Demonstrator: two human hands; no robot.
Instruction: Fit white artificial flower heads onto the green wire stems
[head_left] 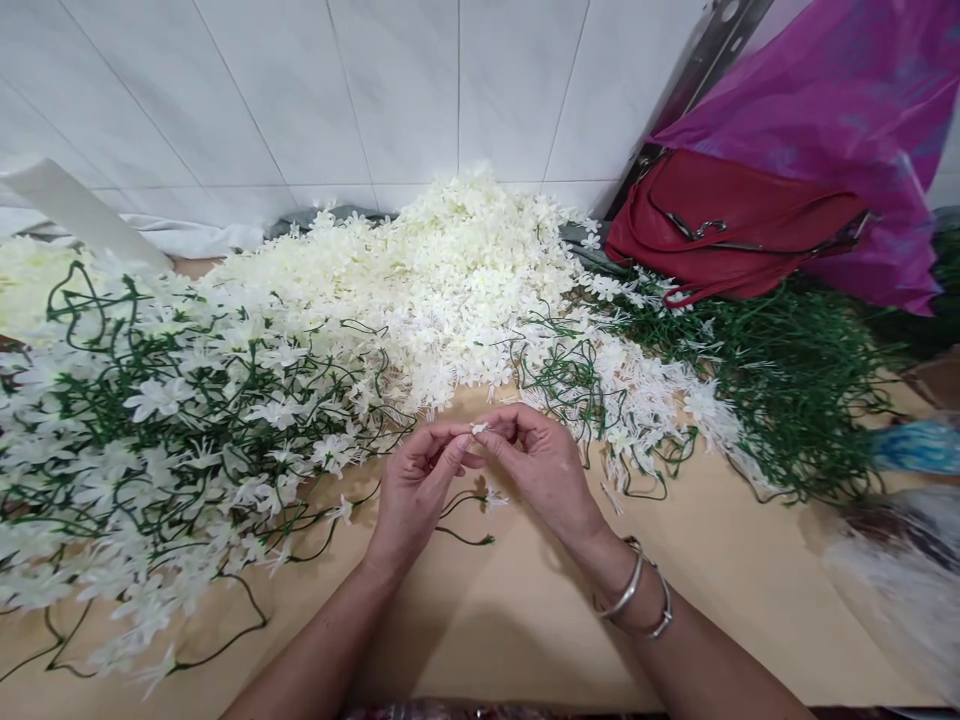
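My left hand (421,482) and my right hand (541,468) meet above the middle of the table, fingertips nearly touching. Pinched between the fingertips of both is a small white flower piece (479,428). Just below them, a green stem with a white flower (491,497) lies on the tan tabletop (480,620). Behind the hands rises a large heap of loose white blossoms (480,270). White flowers on green stems (187,430) are piled to the left. White stamen pieces (645,390) and loose green stems (562,385) lie right of the hands.
A red handbag (735,225) and a purple plastic bag (832,120) stand at the back right, beside a mass of green stems (795,380). Clear plastic (900,570) lies at the right edge. A white tiled wall (405,90) closes the back.
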